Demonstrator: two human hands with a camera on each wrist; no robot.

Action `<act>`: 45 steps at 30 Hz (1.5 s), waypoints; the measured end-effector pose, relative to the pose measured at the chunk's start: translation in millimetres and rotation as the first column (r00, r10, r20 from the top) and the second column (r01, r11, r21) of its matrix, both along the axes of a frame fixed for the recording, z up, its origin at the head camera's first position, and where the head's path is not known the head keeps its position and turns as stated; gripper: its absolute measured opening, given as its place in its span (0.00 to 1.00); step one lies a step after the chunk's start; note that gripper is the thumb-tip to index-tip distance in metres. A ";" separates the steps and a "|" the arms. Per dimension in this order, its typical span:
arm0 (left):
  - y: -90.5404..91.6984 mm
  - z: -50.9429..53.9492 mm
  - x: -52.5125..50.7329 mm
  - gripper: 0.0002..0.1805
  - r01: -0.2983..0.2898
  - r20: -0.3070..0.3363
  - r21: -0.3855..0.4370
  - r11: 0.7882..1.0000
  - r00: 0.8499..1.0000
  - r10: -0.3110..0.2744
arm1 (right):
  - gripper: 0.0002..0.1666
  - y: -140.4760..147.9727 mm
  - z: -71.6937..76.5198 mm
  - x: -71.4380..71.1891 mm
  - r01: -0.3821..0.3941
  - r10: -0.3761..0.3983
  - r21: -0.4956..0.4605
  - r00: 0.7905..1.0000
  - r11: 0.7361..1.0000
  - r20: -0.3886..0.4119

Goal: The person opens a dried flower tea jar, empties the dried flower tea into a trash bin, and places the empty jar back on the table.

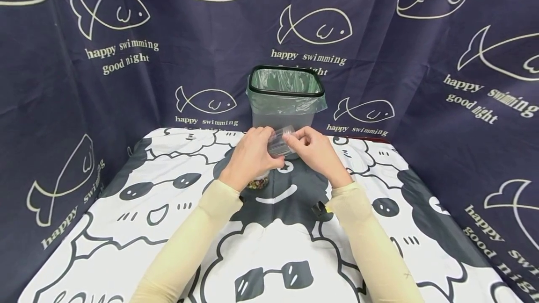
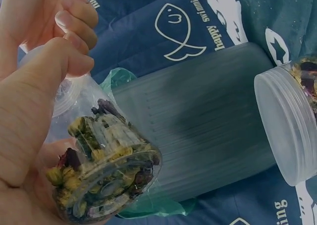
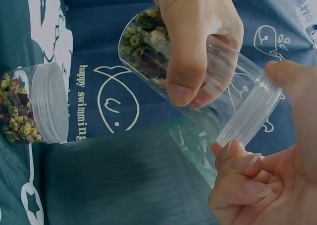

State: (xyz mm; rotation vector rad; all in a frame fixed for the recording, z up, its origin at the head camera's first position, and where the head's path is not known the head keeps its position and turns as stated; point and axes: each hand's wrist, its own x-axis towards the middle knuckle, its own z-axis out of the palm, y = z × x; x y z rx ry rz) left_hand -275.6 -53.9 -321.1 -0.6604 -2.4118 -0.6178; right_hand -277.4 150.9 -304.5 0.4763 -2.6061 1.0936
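Note:
My left hand (image 1: 251,155) grips a clear plastic jar (image 3: 215,93) tilted on its side, fingers and thumb wrapped about its body. Dried flower buds (image 2: 94,170), yellow and dark purple, have gathered at the jar's bottom end. At the other end, the thumb and fingertips of my right hand (image 1: 317,153) pinch the clear ridged lid (image 3: 252,111), which sits on the jar's mouth. Below my left hand, a second lidded jar of dried flowers (image 1: 258,182) stands on the table, partly hidden by that hand in the head view.
Just beyond the hands stands a grey bin (image 1: 282,119) with a black rim and a green liner bag (image 1: 288,103). A cartoon-print cloth (image 1: 168,209) covers the table. Dark blue fish-print curtains (image 1: 219,60) enclose the back and sides.

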 end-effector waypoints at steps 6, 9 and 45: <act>-2.4 -1.3 -2.0 0.23 0.033 0.036 0.022 0.999 0.999 -0.034 | 0.25 -2.3 -6.5 -2.4 -0.011 0.011 -0.020 0.999 1.000 -0.036; -2.5 -0.9 -2.1 0.23 0.039 0.047 0.029 0.999 0.998 -0.040 | 0.24 -3.2 -8.6 -3.5 -0.019 0.018 -0.033 0.998 0.999 -0.058; -4.8 -2.3 -7.9 0.22 0.025 0.081 -0.011 1.000 0.996 -0.024 | 0.19 0.6 -20.9 -15.2 -0.102 0.091 -0.062 0.984 0.993 -0.154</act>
